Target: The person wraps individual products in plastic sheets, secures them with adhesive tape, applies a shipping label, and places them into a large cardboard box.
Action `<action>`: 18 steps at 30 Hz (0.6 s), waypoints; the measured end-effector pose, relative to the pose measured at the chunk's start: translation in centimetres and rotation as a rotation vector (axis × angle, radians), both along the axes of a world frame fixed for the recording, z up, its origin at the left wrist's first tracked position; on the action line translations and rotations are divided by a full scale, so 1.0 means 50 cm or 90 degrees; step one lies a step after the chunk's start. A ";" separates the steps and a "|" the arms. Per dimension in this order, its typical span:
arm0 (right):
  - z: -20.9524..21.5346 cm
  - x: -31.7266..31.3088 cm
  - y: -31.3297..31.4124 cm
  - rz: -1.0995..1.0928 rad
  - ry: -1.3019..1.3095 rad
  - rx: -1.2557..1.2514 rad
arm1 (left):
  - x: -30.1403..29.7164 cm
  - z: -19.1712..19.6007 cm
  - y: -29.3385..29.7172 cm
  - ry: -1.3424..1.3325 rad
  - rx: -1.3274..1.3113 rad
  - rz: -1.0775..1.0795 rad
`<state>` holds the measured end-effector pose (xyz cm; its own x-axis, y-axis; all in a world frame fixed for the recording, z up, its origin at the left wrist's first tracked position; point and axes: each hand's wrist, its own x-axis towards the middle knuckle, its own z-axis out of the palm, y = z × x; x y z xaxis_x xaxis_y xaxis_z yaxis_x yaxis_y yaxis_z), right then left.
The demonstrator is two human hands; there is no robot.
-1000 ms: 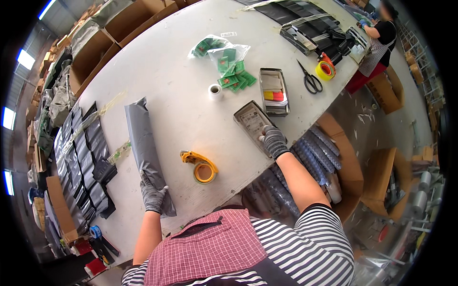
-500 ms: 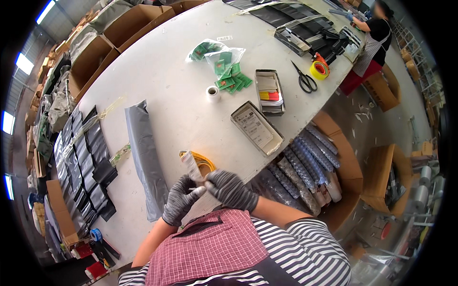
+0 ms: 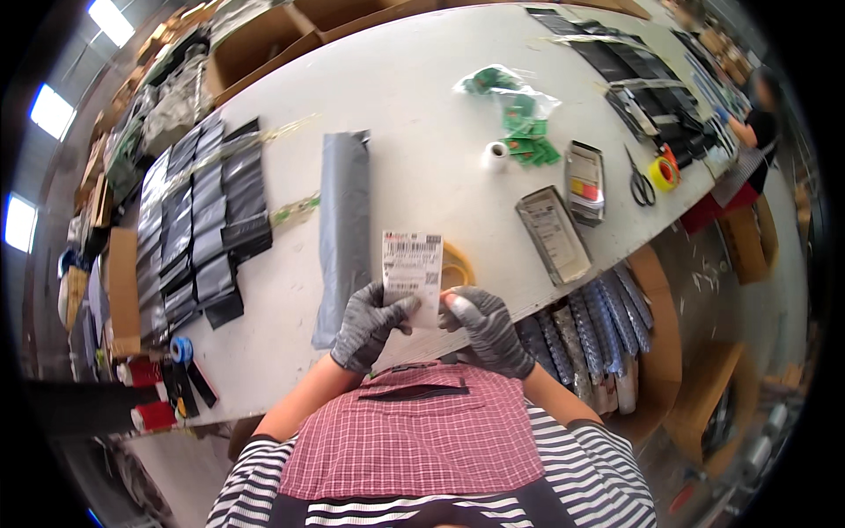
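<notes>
Both my hands wear grey gloves and hold a white printed label (image 3: pixel 412 274) upright in front of my chest. My left hand (image 3: pixel 369 325) pinches its lower left edge. My right hand (image 3: pixel 481 325) grips its lower right edge. Behind the label an orange tape dispenser (image 3: pixel 457 266) lies on the white table (image 3: pixel 414 114), partly hidden. A long grey folded mailer bag (image 3: pixel 342 220) lies just left of the label. A flat silver packet (image 3: pixel 553 233) lies to the right, near the table's edge.
Several black pouches (image 3: pixel 198 220) lie in rows at the left. Green items in a clear bag (image 3: pixel 519 123), a small white roll (image 3: pixel 495 156), a second packet (image 3: pixel 584 170), scissors (image 3: pixel 639 179) and yellow tape (image 3: pixel 664 172) sit farther right. Cardboard boxes (image 3: pixel 264 40) line the far side. Another person (image 3: pixel 759 119) stands at the right end.
My left hand left the grey bag and my right hand left the silver packet. Both came together near my chest and raised the white label upright.
</notes>
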<state>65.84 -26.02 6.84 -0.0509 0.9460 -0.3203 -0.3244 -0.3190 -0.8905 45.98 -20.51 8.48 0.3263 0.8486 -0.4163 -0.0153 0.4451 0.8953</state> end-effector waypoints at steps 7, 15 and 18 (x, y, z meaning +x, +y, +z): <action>0.014 -0.048 -0.026 0.099 0.058 -0.081 | -0.052 0.005 -0.016 -0.086 0.015 0.073; 0.027 -0.087 -0.040 0.091 0.050 -0.106 | -0.087 0.025 -0.028 -0.048 0.006 0.053; 0.020 -0.096 -0.043 0.093 0.036 -0.075 | -0.093 0.026 -0.030 -0.050 -0.013 0.052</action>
